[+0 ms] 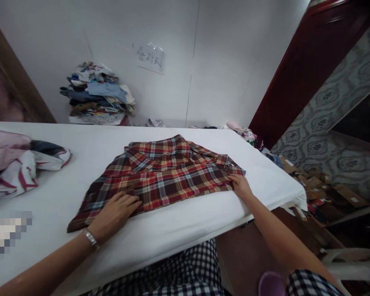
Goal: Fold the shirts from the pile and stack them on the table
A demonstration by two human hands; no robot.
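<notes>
White cloth is spread over the long table (179,230), on which a red plaid cotton shirt (160,172) is laid. The left hand (115,213) is pressed flat, fingers together, on its near hem; the right hand (241,186) is laid open on its right edge. Handwritten characters on a wall sheet (150,57) cannot be read.

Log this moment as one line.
left hand: flat on plaid shirt | right hand: at shirt's right edge | shirt: on white table
</notes>
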